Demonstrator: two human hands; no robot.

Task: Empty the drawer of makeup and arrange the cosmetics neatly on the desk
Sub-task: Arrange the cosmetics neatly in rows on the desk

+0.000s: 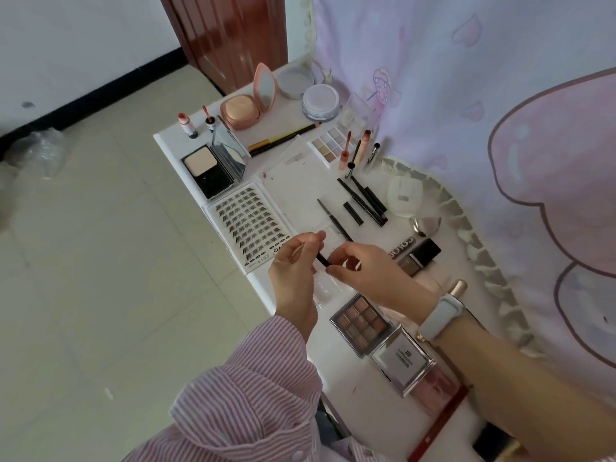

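Thin black pencil (322, 259), seemingly pinched between both hands' fingers (330, 271).

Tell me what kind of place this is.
Most likely a bedroom or dressing corner in a home. A small white desk stands on a tiled floor, covered with makeup such as an open powder compact, and a pink cartoon-print cloth hangs beside it.

White desk (173, 141); pink-and-white striped sleeve (253, 388); pale blue watch strap (441, 316); brown-toned eyeshadow palette (361, 320); pink compact (240, 112); black pencils (361, 198); lilac curtain (500, 95) printed with pink hearts; beige floor (83, 261) tiles.
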